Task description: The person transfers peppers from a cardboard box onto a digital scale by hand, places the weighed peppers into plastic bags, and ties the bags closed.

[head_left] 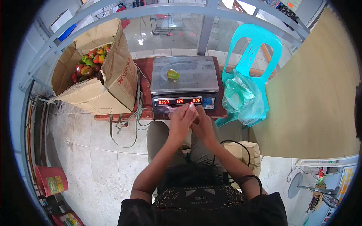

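Note:
My left hand (182, 121) and my right hand (203, 124) meet just in front of the scale's display, fingers pinched together. Between them is a small piece of clear plastic (171, 109), apparently a thin bag, mostly covered by the fingers. Beyond the hands stands a digital weighing scale (184, 84) with a metal top. A single green-yellow pepper (173, 74) lies on its plate, and the red digits read 0.050, 1.20 and 0.06.
On the left, an open cardboard box (117, 83) holds many red and green peppers (90, 62). Loose straps (139, 109) hang beside it. A turquoise plastic chair (260, 56) carries clear and green plastic bags (241, 96). At right stands a wooden panel (313, 98).

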